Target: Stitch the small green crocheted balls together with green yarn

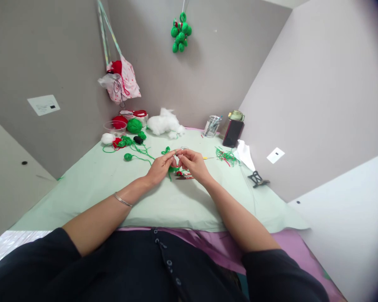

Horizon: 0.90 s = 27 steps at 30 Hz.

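Over the middle of the table, my left hand (161,167) and my right hand (192,162) meet at the fingertips. Both are closed in a pinch, and what lies between the fingers is too small to make out. Green yarn (173,170) shows just beneath them, partly covered by the fingers. Thread snips (184,177) with a reddish handle lie under my right hand, next to a bit of red yarn (178,173). A small looped green yarn piece (166,150) rests just beyond my left hand.
Left of centre lie a green yarn ball (134,126), a white ball (107,139) and a black spool (138,139). White stuffing (165,122) sits at the back. Rightward are a pen cup (212,126), a phone (233,134), yarn scraps (226,156) and a black stand (257,179).
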Tool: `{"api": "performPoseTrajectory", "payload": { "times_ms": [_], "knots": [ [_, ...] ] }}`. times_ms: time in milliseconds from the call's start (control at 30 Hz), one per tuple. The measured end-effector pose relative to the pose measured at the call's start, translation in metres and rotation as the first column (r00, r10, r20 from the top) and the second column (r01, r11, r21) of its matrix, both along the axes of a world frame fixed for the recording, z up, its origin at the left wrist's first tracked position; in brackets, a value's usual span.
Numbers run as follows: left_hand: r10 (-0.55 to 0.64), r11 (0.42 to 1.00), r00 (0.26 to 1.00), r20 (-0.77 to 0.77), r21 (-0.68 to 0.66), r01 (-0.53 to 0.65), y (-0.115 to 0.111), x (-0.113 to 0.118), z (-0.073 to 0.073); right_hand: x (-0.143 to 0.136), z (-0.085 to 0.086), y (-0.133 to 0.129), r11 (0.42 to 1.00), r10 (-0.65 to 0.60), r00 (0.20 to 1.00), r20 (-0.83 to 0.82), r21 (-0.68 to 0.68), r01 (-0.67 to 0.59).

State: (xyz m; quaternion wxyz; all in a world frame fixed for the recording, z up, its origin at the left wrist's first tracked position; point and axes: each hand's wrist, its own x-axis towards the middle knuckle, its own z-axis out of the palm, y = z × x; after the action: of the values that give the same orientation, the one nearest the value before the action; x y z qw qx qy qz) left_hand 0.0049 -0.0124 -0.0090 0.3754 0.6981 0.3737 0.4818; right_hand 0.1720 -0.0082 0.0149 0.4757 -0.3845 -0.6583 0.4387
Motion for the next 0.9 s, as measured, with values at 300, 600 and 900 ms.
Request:
{"api": "performPoseTrajectory", "payload": {
  "times_ms": [300,600,900],
  "knots": [
    [0.005,1.000,1.000,-0.025,0.021,-0.004,-0.0038,0.0008,0.0028,0.0003,-0.0027,-0.0016,0.993,-0.069,0.996,0.061,0.104,0.063],
    [0.017,0.999,0.998,-0.053,0.040,-0.015,-0.0029,0.0012,0.0010,0.0007,-0.0076,0.0021,0.989,-0.099,0.990,0.102,0.118,0.087],
    [0.059,0.993,0.993,-0.104,0.103,-0.048,-0.0001,-0.0008,-0.0032,0.0007,-0.0053,0.0037,0.996,-0.073,0.991,0.115,0.065,0.066]
  ]
}}
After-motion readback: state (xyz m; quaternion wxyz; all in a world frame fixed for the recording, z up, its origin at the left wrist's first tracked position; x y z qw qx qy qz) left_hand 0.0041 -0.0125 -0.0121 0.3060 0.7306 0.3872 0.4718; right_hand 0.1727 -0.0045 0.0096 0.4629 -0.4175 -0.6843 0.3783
